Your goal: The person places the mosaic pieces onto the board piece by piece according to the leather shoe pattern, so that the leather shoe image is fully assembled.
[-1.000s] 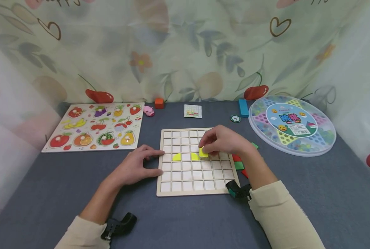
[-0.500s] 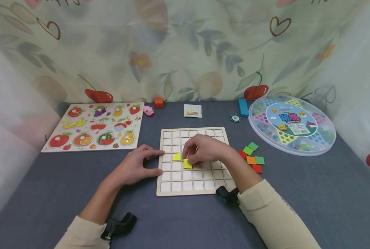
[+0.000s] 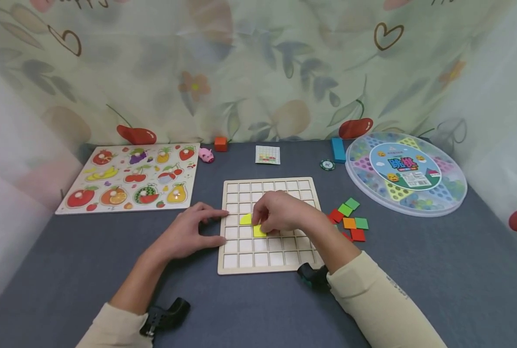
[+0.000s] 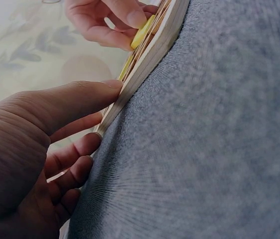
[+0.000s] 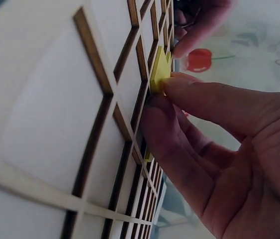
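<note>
My left hand [image 3: 184, 235] rests on the table [image 3: 250, 309] with straight fingers [image 4: 87, 94] pressed against the left edge of the wooden grid board [image 3: 241, 263]. Right of it, one yellow tile [image 3: 246, 219] sits in a cell. My right hand [image 3: 280, 212] pinches a second yellow tile [image 3: 258, 231] over the neighbouring cell.

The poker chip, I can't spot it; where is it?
In the head view, the poker chip lies at the table's far side, between the blue block and the grid card.
</note>
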The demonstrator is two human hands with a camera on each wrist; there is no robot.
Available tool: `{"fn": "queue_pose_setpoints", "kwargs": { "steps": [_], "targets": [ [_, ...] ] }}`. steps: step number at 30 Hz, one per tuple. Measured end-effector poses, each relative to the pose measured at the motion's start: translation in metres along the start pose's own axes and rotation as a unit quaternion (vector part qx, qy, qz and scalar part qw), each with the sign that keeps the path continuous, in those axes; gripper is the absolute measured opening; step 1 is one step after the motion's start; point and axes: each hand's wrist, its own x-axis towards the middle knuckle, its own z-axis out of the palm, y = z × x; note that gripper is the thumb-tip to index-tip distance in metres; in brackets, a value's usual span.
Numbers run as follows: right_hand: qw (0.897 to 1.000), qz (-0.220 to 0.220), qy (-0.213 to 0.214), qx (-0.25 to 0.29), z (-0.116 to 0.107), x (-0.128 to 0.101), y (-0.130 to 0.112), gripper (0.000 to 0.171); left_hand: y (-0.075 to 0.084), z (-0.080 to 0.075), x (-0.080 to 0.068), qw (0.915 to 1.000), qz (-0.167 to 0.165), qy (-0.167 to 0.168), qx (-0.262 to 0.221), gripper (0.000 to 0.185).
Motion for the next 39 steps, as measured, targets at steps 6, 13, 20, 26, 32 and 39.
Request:
{"fn": "queue_pose_setpoints", "kwargs": {
  "steps": [6,13,20,26,32,39],
  "targets": [
    [1.000,-0.001,0.010,-0.028,0.001,0.001,-0.001,0.018,0.001,0.000,-0.001,1.0000,-0.001,0.002,0.000,0.060],
    [1.000,-0.007,0.019,0.005,-0.002,-0.006,0.010,0.016,0.002,0.001,0.000,1.0000,-0.002,0.000,-0.002,0.060],
    [0.999,-0.019,0.039,0.025,-0.015,-0.020,0.022,0.017,0.002,0.001,0.000,1.0000,-0.004,-0.001,-0.001,0.061],
    [0.998,-0.010,0.057,0.038,-0.027,-0.037,0.036,0.014,0.002,0.001,-0.001,1.0000,-0.002,0.001,0.001,0.060],
    [0.996,0.025,0.064,0.049,-0.039,-0.058,0.056,0.013,0.002,0.002,-0.001,1.0000,0.003,0.001,-0.002,0.060],
    [0.994,0.064,0.078,0.039,-0.051,-0.083,0.079,0.012,0.002,0.001,-0.001,1.0000,0.000,0.002,0.002,0.060]
  ]
}}
